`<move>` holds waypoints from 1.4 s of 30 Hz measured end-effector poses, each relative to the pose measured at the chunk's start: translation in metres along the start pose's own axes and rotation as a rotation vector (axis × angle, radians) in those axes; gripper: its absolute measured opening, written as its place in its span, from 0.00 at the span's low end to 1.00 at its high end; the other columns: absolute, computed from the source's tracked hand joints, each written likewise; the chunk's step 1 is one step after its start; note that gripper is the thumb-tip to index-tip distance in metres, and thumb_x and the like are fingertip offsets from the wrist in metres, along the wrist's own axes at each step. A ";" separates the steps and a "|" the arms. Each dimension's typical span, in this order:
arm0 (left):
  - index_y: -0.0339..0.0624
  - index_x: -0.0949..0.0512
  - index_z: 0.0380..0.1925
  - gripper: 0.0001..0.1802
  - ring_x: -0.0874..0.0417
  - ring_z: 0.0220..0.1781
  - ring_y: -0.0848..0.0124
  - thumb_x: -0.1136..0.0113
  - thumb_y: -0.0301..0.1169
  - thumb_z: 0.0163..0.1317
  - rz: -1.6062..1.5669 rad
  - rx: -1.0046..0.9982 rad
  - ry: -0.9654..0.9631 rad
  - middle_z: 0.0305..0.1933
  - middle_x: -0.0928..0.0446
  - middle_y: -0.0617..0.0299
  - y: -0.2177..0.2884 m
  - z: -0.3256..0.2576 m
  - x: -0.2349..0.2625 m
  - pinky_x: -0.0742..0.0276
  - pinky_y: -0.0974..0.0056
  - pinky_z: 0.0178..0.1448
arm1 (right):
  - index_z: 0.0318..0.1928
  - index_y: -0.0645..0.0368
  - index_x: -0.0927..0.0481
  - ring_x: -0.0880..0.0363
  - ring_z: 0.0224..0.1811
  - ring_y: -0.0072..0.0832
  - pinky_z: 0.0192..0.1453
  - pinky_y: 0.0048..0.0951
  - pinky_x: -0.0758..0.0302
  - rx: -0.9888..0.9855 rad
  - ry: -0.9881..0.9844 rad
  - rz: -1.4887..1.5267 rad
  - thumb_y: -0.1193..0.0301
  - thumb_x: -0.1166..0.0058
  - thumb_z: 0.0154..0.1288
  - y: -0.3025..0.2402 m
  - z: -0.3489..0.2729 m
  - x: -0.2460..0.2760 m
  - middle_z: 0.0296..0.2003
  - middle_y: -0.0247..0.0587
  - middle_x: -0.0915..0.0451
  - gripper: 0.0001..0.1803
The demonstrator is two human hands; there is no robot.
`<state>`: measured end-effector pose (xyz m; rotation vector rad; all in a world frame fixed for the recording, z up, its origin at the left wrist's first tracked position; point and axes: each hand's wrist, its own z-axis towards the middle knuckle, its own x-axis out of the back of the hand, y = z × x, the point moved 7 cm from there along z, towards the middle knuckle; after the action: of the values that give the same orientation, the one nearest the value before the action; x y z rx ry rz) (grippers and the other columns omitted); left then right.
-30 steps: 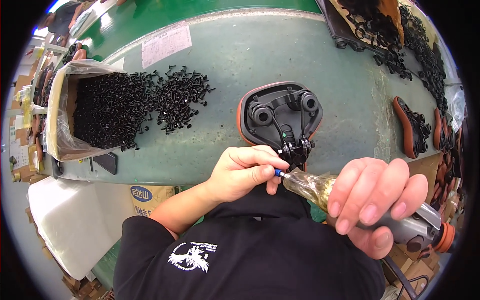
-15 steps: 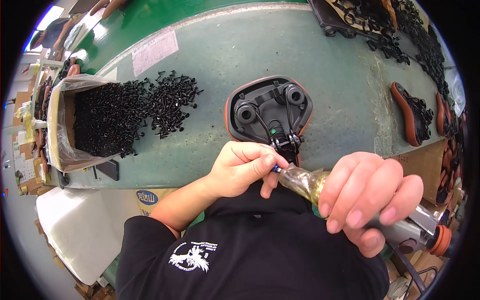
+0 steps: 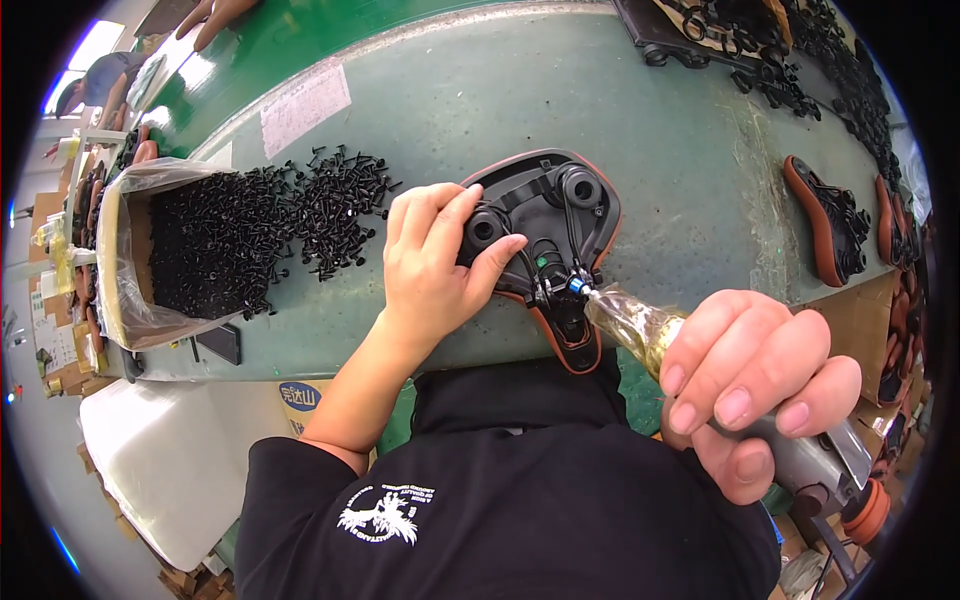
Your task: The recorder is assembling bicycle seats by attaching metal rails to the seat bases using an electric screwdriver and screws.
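An upturned bicycle saddle (image 3: 560, 215) with a black underside and brown rim lies on the green table (image 3: 600, 110) in front of me. My left hand (image 3: 430, 265) grips its left side, fingers over the rail and shell. My right hand (image 3: 755, 385) is wrapped around a power screwdriver (image 3: 650, 330) with a clear plastic-wrapped nose. Its tip touches the clamp (image 3: 560, 290) at the saddle's near end.
A heap of black screws (image 3: 330, 210) spills from a lined cardboard box (image 3: 120, 250) at the left. More saddles (image 3: 825, 220) and black parts (image 3: 800, 50) lie along the right and far edge. A white paper label (image 3: 305, 105) is stuck to the table. Another person's hand (image 3: 215, 15) shows at the top left.
My left hand has left the screwdriver tip and moved up onto the saddle's left side. The screwdriver tip has come to the saddle's clamp. The view has shifted nearer.
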<state>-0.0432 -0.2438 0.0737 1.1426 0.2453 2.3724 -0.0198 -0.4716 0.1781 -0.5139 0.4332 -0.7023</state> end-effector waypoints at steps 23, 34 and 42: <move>0.31 0.14 0.43 0.25 0.17 0.56 0.52 0.20 0.42 0.55 -0.062 -0.208 -0.455 0.46 0.16 0.51 0.040 0.080 -0.061 0.19 0.53 0.63 | 0.51 0.52 0.29 0.19 0.30 0.24 0.39 0.31 0.22 0.058 0.164 -0.134 0.68 0.38 0.72 -0.039 -0.013 0.026 0.44 0.37 0.25 0.14; 0.36 0.27 0.70 0.46 0.19 0.66 0.54 0.18 0.34 0.49 -0.351 0.008 -0.415 0.64 0.22 0.47 -0.002 0.053 0.009 0.24 0.54 0.70 | 0.53 0.54 0.31 0.16 0.31 0.28 0.40 0.34 0.16 0.017 0.141 -0.154 0.70 0.37 0.73 -0.034 -0.013 0.022 0.45 0.41 0.24 0.16; 0.38 0.21 0.56 0.36 0.18 0.52 0.50 0.21 0.32 0.44 -0.240 0.122 -0.156 0.49 0.20 0.51 -0.025 -0.007 -0.012 0.22 0.50 0.59 | 0.62 0.54 0.28 0.25 0.30 0.26 0.42 0.37 0.23 -0.171 0.068 -0.077 0.70 0.47 0.71 0.028 0.017 -0.019 0.45 0.43 0.28 0.20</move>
<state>-0.0336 -0.2277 0.0516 1.2701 0.4520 2.0720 -0.0100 -0.4349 0.1795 -0.6718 0.5419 -0.7622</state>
